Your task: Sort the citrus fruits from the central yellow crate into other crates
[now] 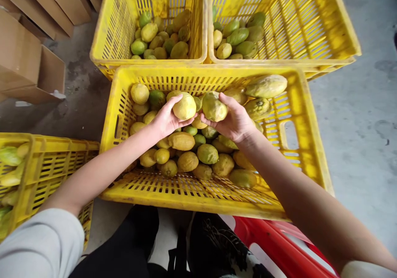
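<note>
My left hand [171, 118] is closed round a pale yellow, lemon-like fruit [185, 106]. In my right hand [233, 118] is a rounder yellow-green fruit [214, 106] with brownish marks on its skin. Both hands are side by side above a yellow slatted crate [310, 145], the two fruits a short way apart. Below them lies a heap of oval yellow and green fruit [187, 161], partly hidden by my hands and forearms. Larger, longer fruit [266, 86] rests at the crate's far right.
Beyond the near crate stand two more yellow crates, one at left [107, 34] and one at right [313, 17], both with fruit inside. Another fruit crate [56, 166] is at my left. Cardboard boxes [21, 54] stand at upper left. A red plastic object [273, 245] is below the crate.
</note>
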Available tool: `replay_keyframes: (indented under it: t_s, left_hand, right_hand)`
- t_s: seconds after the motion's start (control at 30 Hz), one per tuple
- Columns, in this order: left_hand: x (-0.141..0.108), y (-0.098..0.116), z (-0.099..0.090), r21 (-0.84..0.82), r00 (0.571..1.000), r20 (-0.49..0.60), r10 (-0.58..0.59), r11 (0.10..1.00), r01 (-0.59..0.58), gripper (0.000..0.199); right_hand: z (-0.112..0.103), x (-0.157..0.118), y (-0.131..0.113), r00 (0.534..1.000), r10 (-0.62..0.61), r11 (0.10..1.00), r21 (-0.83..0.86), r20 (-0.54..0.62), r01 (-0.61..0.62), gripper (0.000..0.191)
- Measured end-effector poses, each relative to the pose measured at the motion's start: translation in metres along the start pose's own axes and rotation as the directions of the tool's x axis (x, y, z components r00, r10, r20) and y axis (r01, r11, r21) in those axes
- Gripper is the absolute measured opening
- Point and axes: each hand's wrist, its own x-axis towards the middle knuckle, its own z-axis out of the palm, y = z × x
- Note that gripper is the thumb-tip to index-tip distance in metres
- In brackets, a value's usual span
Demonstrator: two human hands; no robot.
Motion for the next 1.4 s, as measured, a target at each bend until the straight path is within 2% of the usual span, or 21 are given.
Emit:
replay_keyframes:
  t_s: [0.2, 0.3, 0.47, 0.63, 0.77, 0.87, 1.03, 1.13, 1.27, 1.4]
  left_hand:
    - [-0.001, 0.002, -0.001, 0.06, 0.998, -0.067, -0.012, 0.998, 0.016, 0.042]
    - [0.0, 0.003, -0.003, 0.011, 0.998, -0.063, -0.028, 1.0, 0.028, 0.041]
    - [0.002, 0.004, -0.006, -0.092, 0.993, -0.111, -0.034, 0.995, 0.023, 0.045]
    - [0.001, 0.002, -0.006, -0.147, 0.998, -0.054, -0.033, 0.989, 0.025, 0.044]
    - [0.002, 0.001, -0.003, -0.125, 0.999, -0.023, 0.032, 0.991, -0.035, 0.034]
    - [0.004, 0.002, -0.004, -0.069, 0.999, -0.013, 0.04, 0.997, -0.041, 0.036]
    - [0.004, 0.004, -0.005, -0.068, 1.0, -0.016, -0.005, 0.998, 0.004, 0.042]
    - [0.002, 0.003, -0.005, -0.081, 0.999, -0.043, -0.008, 0.997, 0.004, 0.045]
    - [0.003, 0.004, -0.003, -0.114, 0.996, -0.081, 0.026, 0.993, -0.035, 0.045]
    - [0.003, 0.006, -0.002, -0.135, 0.996, -0.071, 0.048, 0.989, -0.057, 0.043]
  right_hand:
    - [-0.012, 0.007, 0.005, 0.998, 0.023, 0.998, 0.06, -0.061, -0.019, 0.023]
    - [-0.014, 0.009, 0.008, 0.995, 0.045, 0.997, 0.07, -0.089, -0.039, 0.022]
    - [-0.013, 0.006, 0.009, 0.997, 0.062, 0.995, 0.079, -0.051, -0.058, 0.027]
    - [-0.002, 0.001, 0.003, 1.0, 0.013, 1.0, 0.022, -0.006, -0.013, 0.031]
    - [0.006, -0.001, 0.0, 0.998, -0.006, 1.0, 0.026, -0.066, 0.008, 0.028]
    - [0.002, 0.0, 0.002, 0.995, 0.04, 0.996, 0.085, -0.093, -0.033, 0.024]
    - [-0.013, 0.007, 0.008, 0.995, 0.098, 0.992, 0.086, -0.018, -0.096, 0.023]
    - [-0.012, 0.007, 0.009, 0.991, 0.122, 0.986, 0.123, -0.062, -0.114, 0.022]
    - [-0.002, 0.002, 0.006, 0.973, 0.16, 0.977, 0.165, -0.169, -0.132, 0.023]
    - [0.006, -0.004, 0.004, 0.957, 0.177, 0.975, 0.173, -0.228, -0.139, 0.022]
